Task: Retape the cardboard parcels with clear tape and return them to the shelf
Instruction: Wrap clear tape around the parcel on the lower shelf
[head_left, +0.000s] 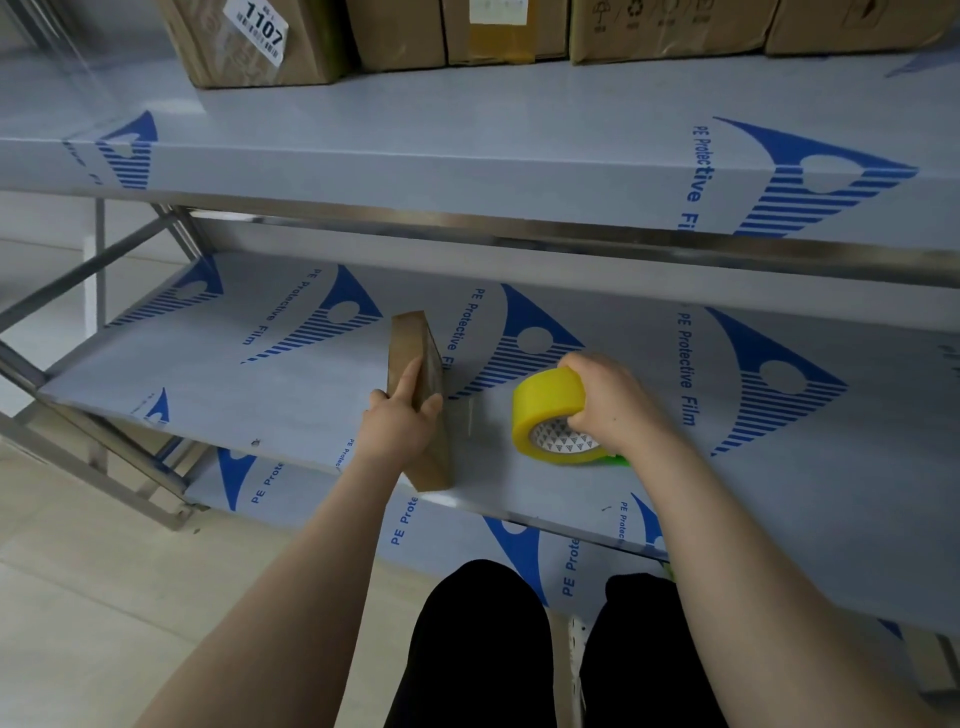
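Note:
A thin flat cardboard parcel (415, 343) stands on edge on the middle shelf (291, 384). My left hand (400, 421) grips it from the near end, index finger along its left face and thumb on the right face. To its right, my right hand (610, 400) holds a yellowish roll of clear tape (545, 405) that rests on the shelf surface. A short strip of tape (470, 418) seems to stretch between roll and parcel. Something green (618, 460) peeks out beneath the roll.
Several larger cardboard boxes (260, 41) line the back of the upper shelf (467, 156), one labelled 1107. The steel shelves carry blue-printed protective film. A lower shelf (467, 525) and pale tiled floor (104, 571) lie below. My legs in black (483, 649) stand close to the rack.

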